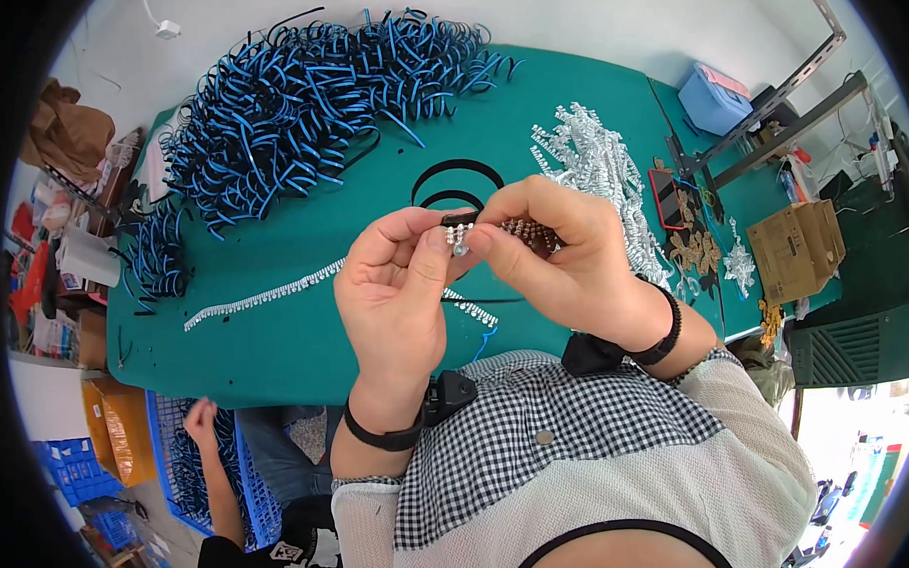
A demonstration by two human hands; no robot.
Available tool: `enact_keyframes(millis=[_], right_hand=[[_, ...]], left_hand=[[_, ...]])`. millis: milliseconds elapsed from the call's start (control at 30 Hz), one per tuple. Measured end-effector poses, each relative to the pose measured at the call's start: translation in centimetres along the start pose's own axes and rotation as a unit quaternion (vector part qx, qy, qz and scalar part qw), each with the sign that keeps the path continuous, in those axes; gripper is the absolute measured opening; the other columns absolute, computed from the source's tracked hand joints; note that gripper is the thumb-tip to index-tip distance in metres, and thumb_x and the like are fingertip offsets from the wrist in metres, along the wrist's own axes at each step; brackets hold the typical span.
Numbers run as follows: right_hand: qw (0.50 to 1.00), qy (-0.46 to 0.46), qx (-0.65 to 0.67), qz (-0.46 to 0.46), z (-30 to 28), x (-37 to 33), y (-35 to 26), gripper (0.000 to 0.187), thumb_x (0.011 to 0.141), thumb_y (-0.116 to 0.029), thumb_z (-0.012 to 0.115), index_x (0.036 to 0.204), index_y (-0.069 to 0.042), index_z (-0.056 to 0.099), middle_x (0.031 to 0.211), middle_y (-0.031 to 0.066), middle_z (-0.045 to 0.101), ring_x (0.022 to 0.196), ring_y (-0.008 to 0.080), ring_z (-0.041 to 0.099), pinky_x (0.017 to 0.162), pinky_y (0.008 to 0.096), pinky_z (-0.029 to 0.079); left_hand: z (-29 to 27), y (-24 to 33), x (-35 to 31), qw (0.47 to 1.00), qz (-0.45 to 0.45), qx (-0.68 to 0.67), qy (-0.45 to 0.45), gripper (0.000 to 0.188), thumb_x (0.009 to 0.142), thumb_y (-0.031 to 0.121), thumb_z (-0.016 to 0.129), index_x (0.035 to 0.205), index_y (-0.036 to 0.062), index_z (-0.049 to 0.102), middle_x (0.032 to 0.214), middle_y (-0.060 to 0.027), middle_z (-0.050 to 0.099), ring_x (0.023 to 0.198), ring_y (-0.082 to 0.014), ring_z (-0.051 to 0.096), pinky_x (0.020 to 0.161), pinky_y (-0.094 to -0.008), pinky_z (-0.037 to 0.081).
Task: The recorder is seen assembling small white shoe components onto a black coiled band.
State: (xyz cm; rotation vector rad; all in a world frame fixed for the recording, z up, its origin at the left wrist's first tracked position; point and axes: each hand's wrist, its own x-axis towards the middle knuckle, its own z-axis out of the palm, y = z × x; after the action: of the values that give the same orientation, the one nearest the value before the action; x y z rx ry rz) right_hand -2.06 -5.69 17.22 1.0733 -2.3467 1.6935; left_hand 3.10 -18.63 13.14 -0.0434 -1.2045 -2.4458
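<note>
Both hands meet in front of me over the green table. My left hand (390, 291) pinches the left end of a short rhinestone trim (460, 234), thumb in front. A pale bead hangs from the trim. My right hand (564, 255) closes on its other side, with more brownish-looking stones showing under the curled fingers. A dark band (460, 220) runs along the trim's top edge; whether the two are joined I cannot tell. Beyond the hands lie black band loops (457, 166). A long strip of silvery trim (265, 303) stretches beneath my left hand, partly hidden.
Blue-and-black curled strips (298, 109) are heaped at the far left. Silvery trim (596, 174) is piled at the right, near a red-edged phone (665, 199), a cardboard box (799, 252) and a blue bin (713, 100). A co-worker's hand (201, 421) is beside a blue crate (165, 454).
</note>
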Motion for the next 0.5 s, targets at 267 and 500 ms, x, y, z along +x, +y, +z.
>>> enact_keyframes(millis=[267, 500], right_hand=[[0.999, 0.037, -0.006, -0.034, 0.51, 0.11, 0.27, 0.011, 0.076, -0.009, 0.066, 0.079, -0.001, 0.058, 0.063, 0.0058, 0.058, 0.05, 0.0081, 0.053, 0.044, 0.0208, 0.041], [0.998, 0.048, -0.018, -0.035, 0.62, 0.01, 0.03, 0.012, 0.077, -0.009, 0.065, 0.078, -0.001, 0.057, 0.062, 0.0058, 0.058, 0.051, 0.008, 0.055, 0.044, 0.0206, 0.042]], left_hand=[[-0.14, 0.11, -0.21, 0.999, 0.02, -0.027, -0.028, 0.014, 0.086, -0.002, 0.048, 0.099, -0.008, 0.052, 0.096, -0.0181, 0.061, 0.087, -0.0213, 0.062, 0.078, -0.0338, 0.054], [0.01, 0.18, -0.45, 0.998, 0.027, -0.034, -0.038, 0.016, 0.085, -0.003, 0.05, 0.1, -0.0085, 0.053, 0.098, -0.0184, 0.06, 0.089, -0.0225, 0.062, 0.081, -0.0359, 0.053]])
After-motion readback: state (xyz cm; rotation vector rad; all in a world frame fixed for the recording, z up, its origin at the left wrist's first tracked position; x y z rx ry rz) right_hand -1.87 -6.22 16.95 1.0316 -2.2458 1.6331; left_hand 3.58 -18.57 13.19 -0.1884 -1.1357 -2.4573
